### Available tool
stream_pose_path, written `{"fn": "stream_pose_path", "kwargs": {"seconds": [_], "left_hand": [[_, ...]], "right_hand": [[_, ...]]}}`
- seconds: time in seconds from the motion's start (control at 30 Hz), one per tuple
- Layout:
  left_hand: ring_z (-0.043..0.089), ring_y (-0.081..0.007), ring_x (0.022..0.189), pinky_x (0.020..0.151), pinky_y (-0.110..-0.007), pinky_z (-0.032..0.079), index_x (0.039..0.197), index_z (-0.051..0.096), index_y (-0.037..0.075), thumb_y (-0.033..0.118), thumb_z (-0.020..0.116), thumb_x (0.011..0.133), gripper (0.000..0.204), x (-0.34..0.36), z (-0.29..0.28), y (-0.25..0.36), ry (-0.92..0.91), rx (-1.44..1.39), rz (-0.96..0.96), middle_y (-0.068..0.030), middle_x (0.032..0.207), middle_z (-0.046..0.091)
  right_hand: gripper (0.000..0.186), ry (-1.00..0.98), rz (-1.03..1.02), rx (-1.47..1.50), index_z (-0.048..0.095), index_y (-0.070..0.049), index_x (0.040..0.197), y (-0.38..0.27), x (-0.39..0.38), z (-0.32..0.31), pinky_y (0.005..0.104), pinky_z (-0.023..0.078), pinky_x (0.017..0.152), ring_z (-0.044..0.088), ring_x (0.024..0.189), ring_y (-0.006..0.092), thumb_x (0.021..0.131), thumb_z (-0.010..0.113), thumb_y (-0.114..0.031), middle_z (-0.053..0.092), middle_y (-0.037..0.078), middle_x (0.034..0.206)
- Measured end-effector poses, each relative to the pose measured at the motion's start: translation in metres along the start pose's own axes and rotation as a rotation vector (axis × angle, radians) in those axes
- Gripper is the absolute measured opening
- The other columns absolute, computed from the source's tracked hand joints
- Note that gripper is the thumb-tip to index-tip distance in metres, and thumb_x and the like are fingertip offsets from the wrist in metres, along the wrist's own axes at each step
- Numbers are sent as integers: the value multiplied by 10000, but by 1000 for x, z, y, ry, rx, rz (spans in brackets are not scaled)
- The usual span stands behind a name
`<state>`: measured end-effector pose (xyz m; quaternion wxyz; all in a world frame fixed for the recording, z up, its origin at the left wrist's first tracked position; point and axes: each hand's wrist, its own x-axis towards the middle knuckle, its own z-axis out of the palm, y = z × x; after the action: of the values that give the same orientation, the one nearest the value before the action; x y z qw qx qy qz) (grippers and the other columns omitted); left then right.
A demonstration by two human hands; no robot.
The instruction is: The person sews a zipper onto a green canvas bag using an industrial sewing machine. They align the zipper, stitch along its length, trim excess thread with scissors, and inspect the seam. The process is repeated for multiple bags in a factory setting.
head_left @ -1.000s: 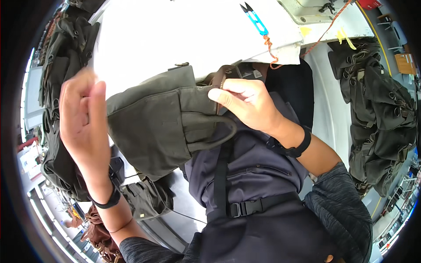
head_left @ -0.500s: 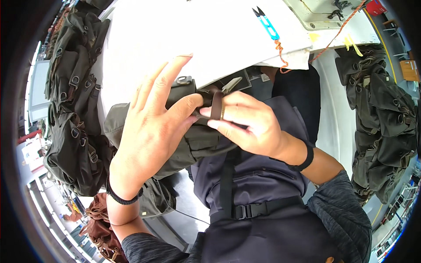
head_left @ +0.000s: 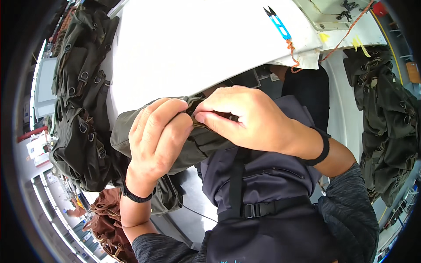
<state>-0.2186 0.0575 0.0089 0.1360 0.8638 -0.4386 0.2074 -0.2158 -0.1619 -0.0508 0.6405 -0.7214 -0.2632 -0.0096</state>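
An olive-green fabric bag (head_left: 126, 125) lies at the table's near edge, over my lap. My left hand (head_left: 158, 138) is closed on its top, with the fingers curled over the opening. My right hand (head_left: 245, 122) pinches at the same opening, thumb and index finger close to my left fingertips. What lies between the fingertips is mostly hidden; a brownish edge shows there. Blue thread snips (head_left: 277, 24) with a coiled orange cord lie on the white tabletop (head_left: 188, 44) beyond my hands.
Piles of olive bags with metal rings hang at the left (head_left: 81, 114) and right (head_left: 379, 131). Reddish-brown bags (head_left: 105, 223) are low at the left. A pale machine base (head_left: 333, 13) sits at the back right. My dark apron (head_left: 258, 232) is below my hands.
My left hand has come in from the left and curled onto the bag's opening. My right hand has shifted over that opening, covering the brown zipper strip. The bag's front is bunched up.
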Motion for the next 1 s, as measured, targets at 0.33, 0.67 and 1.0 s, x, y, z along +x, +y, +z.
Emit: {"fn": "stream_pose_path", "kwargs": {"seconds": [0.33,0.67,1.0], "left_hand": [[695,-300,900,730,-375,559,1071,618,57,57,874,650,493,-15,0,-9,9,56,-43,-112,1094,696],[645,-253,787,666,-368,522,1179,552,54,91,883,676,603,-21,5,-5,-14,52,-125,-93,1042,677],[605,-225,700,585,-339,495,1126,528,59,52,946,688,605,-31,5,-1,23,44,-91,-82,922,638]], "right_hand": [[152,-72,18,72,759,-7,944,4,9,8,425,558,723,703,797,367,913,706,-146,736,177,887],[129,-182,-319,-484,654,-42,830,-6,16,9,427,564,689,686,729,324,841,722,-150,647,135,770],[71,238,189,100,653,-12,906,15,21,-2,263,479,590,556,618,74,921,716,-42,628,0,735]]}}
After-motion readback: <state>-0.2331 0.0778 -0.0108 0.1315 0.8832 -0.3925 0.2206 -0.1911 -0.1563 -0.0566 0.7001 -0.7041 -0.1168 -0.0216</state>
